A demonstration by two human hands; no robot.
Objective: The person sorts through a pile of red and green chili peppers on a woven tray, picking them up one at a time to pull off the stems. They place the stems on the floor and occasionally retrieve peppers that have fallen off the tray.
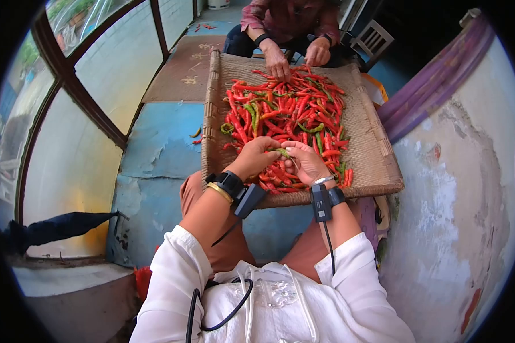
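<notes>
Between my two hands is a small green chili pepper (282,152), pinched by the fingertips from both sides. My left hand (254,158) is closed on its left end, and my right hand (306,162) is closed at its stem side. Both hands are just above the near part of a heap of red chili peppers (294,108) with a few green ones mixed in. The heap lies in a shallow woven basket tray (369,154), whose near edge is under my wrists.
Across the tray sits another person (294,17), whose hands (277,62) reach into the far side of the heap. A few loose chilies (197,137) lie on the blue floor to the left. A dark folded umbrella (63,227) leans by the windows; a peeling wall (446,211) borders the right.
</notes>
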